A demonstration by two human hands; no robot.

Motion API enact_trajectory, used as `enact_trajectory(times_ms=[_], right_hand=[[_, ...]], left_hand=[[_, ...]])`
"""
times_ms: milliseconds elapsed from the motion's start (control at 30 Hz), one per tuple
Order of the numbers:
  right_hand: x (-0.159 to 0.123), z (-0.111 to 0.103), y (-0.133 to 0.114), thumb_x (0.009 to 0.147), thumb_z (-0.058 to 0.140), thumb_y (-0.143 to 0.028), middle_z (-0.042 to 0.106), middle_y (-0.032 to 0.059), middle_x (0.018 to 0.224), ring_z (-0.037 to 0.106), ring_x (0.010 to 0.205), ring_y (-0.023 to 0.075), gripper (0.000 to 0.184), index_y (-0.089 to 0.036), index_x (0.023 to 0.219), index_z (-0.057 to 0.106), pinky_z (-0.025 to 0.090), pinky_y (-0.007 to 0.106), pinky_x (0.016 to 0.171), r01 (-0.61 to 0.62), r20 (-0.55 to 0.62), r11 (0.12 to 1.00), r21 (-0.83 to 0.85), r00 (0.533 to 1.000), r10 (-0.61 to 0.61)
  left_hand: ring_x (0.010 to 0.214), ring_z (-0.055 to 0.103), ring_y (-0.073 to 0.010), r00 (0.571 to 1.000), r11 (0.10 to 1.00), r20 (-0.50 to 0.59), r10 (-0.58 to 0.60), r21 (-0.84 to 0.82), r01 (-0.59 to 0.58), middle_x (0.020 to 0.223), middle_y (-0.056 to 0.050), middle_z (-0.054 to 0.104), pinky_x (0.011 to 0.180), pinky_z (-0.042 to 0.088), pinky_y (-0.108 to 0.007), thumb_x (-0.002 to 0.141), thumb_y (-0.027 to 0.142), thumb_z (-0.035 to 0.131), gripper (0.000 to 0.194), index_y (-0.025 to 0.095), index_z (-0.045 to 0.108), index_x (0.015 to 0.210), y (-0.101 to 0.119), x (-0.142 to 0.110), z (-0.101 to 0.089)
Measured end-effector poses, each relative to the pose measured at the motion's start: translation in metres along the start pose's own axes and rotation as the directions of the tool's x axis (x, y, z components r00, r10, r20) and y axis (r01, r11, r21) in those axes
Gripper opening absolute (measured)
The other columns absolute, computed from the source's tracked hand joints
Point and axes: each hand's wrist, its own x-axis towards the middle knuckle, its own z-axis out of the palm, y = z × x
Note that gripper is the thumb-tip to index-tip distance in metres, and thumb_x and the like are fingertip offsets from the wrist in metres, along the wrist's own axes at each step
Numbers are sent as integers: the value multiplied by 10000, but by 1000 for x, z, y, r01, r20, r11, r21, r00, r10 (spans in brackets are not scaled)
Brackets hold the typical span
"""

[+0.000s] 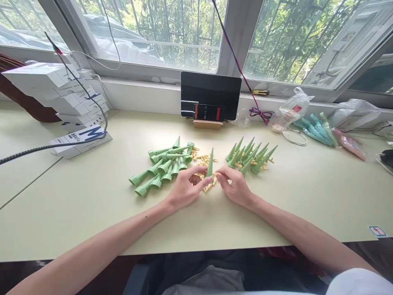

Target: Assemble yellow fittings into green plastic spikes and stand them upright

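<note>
My left hand [188,186] is closed on a green plastic watering spike [210,164], which stands upright with its point up. At the spike's lower right side, my right hand [235,185] pinches a small yellow valve piece [214,175], mostly covered by the fingertips. Loose yellow valve pieces [209,187] lie under and behind the hands. On the left is a heap of green spikes [164,167] lying on their sides with hollow ends showing. To the right, a group of green spikes [250,157] stands point up, with yellow pieces sticking out of their sides.
A phone [209,112] showing a timer leans against a dark tablet [211,88] at the back. Stacked white boxes [69,98] and a black cable [76,142] are on the left. Plastic bags [290,110] and wrapped blue items [317,129] lie at the back right.
</note>
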Motion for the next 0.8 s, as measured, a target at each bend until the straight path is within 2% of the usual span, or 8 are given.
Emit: enact_trajectory(times_ms=[100,200,267,367,467,567,700,800], right_hand=[[-1,1,-2,997,444,-375,511,-10,609,455,540,123,321,-195,743,521,378,264,549,-59,21,997,53,998,58],[-1,2,-6,981,469,-456,453,-40,526,403,453,101,382,-203,696,482,346,249,472,-217,100,946,240,975,198],[0,2,-8,955,503,-510,395,-64,490,352,394,79,417,-204,674,462,300,230,408,-344,187,854,391,938,293],[1,0,-8,912,562,-550,315,-93,479,262,353,45,458,-200,643,437,202,192,345,-522,359,649,554,853,380],[3,-4,-5,879,621,-539,295,-108,493,210,341,25,439,-191,665,463,147,160,312,-650,511,447,614,760,402],[4,-6,-2,847,673,-518,297,-116,498,205,324,18,407,-185,691,500,145,145,281,-699,576,349,624,713,399],[4,-3,-4,884,608,-560,317,-109,488,243,306,24,446,-187,671,486,166,153,274,-664,527,394,636,746,407],[3,1,-5,936,519,-570,382,-85,499,340,313,44,458,-184,690,503,233,182,305,-536,377,575,618,844,382]], left_hand=[[479,466,-47,999,998,-3,53,27,-53,919,-65,677,423,402,-194,821,368,713,341,127,682,1061,-3,0,1],[450,380,-31,989,985,-21,144,101,-141,787,-20,647,414,348,-183,820,319,724,294,128,685,1040,-8,1,1],[453,352,-30,968,957,-32,249,161,-241,728,1,625,424,339,-179,825,278,725,245,129,687,1016,-12,2,1],[472,363,-30,909,885,-6,417,228,-405,826,-33,671,450,369,-177,833,217,718,180,134,696,991,-16,5,0],[494,422,-37,862,825,48,505,264,-499,953,-80,704,477,413,-175,862,177,681,184,155,707,1042,-19,7,-2],[498,441,-40,827,784,58,558,287,-550,1012,-99,708,487,429,-177,880,168,654,213,172,707,1087,-19,7,-2],[469,390,-38,897,854,34,441,292,-431,860,-53,697,464,394,-186,856,219,690,202,148,706,1044,-15,7,-2],[429,366,-36,964,939,-22,267,229,-255,698,-5,649,413,338,-181,825,289,720,241,131,696,1006,-9,7,-2]])
